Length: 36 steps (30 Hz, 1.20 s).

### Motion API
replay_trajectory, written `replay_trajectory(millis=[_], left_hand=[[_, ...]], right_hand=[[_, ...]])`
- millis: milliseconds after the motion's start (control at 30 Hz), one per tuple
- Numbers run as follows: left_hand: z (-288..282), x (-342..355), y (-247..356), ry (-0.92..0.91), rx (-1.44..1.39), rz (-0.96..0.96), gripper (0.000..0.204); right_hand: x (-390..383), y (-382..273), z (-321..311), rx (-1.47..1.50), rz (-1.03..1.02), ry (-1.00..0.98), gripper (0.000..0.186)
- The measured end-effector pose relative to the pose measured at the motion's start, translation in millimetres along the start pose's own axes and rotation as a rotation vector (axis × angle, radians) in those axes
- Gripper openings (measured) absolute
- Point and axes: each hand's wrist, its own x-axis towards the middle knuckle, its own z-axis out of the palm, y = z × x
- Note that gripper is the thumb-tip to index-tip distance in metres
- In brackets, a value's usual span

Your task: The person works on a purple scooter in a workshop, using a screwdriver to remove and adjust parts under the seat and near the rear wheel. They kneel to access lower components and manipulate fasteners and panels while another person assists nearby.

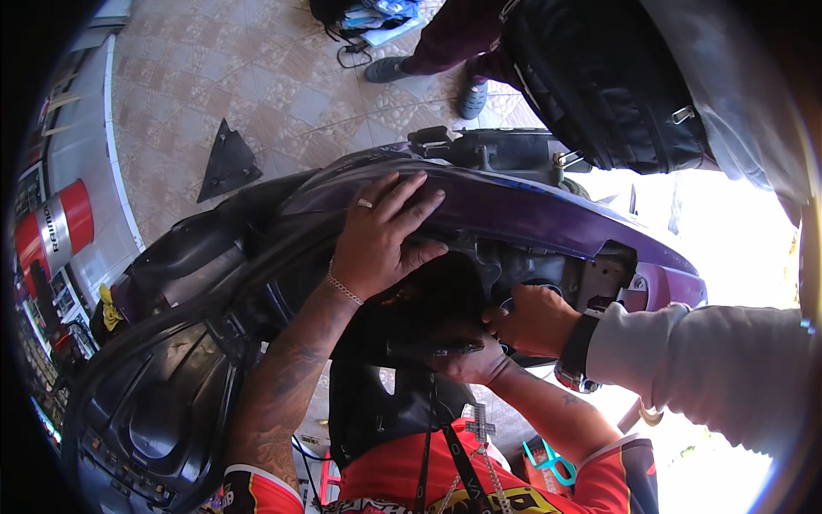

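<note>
A purple motor scooter body [505, 206] lies across the view, its dark under-seat opening [411, 308] in front of me. My left hand [390, 227] rests flat on the near rim of the purple panel, fingers spread and holding nothing. At the lower edge of the opening is my right hand [475, 360], palm up against the black plastic; its fingers are mostly hidden there. A co-worker's hand [539, 319], with a grey sleeve and a dark watch, reaches in from the right just above it. What that hand touches is in shadow.
The raised seat's black underside [154, 411] stands at lower left. A triangular black panel [229, 163] lies on the tiled floor. Beyond the scooter stands a person with a black bag [608, 77]. A red drum [75, 214] is far left; a teal looped handle [555, 463] shows below.
</note>
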Motion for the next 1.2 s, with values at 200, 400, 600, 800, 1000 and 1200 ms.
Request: replay_trajectory(millis=[200,400,600,800,1000,1200], left_hand=[[9,1,-9,-0.024,0.043,-0.004,0.06],[9,5,-11,-0.034,0.019,-0.018,0.054],[10,5,-11,-0.017,0.0,-0.019,0.051],[12,4,-12,0.009,-0.012,-0.015,0.048],[13,2,-13,0.033,-0.041,-0.007,0.047],[13,1,-13,0.043,-0.027,0.004,0.048]], right_hand=[[13,9,-3,0.012,-0.039,-0.066,0.025],[24,13,-11,0.074,0.01,-0.038,0.026],[24,14,-12,0.111,0.026,-0.009,0.027],[34,14,-32,0.393,0.19,0.013,0.034],[56,29,-98,0.682,0.475,-0.195,0.049],[93,78,-169,0.512,0.492,-0.035,0.03]])
